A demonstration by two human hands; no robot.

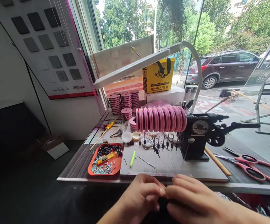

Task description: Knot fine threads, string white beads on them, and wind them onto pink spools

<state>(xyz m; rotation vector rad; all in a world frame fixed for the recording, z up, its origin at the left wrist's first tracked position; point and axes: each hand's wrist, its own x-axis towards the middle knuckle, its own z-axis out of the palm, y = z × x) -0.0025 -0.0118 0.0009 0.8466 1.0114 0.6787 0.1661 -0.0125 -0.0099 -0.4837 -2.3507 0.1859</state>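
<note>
well, both hands sit low, just beneath the front edge of the dark striped table (77, 165). the left hand (138, 199) and the right hand (195, 202) meet fingertip to fingertip over a small dark thing (163, 206). it is tucked between them and mostly hidden. the left grip is pinched together, thumb against forefinger. the right hand's fingers curl down over the dark thing, and i cannot tell whether that grip is clamped on it. held that close, i'd guess the piece is tiny and needs both hands to steady it.

fine, near-invisible threads seem to run down over the pale grey mat (172, 166) toward the hands. behind them a row of pink plastic spools (160, 119) sits on a shaft, and just beside it stands a black crank winder with a round dial (200, 135). a line of little black pegs (158, 144) hangs below the spools.

an orange tray of black and blue bits (105, 160) and a green-handled pick (132, 158) lie near the left hand. red-handled scissors (251, 166) lie well off to the right, all likely kept in easy reach. a white lamp arm (139, 65) stretches over the table. more stacked pink spools (123, 102) and a yellow bag (158, 74) stand at the back. the table faces a big window, with trees and a dark parked car (221, 67) outside.
</note>
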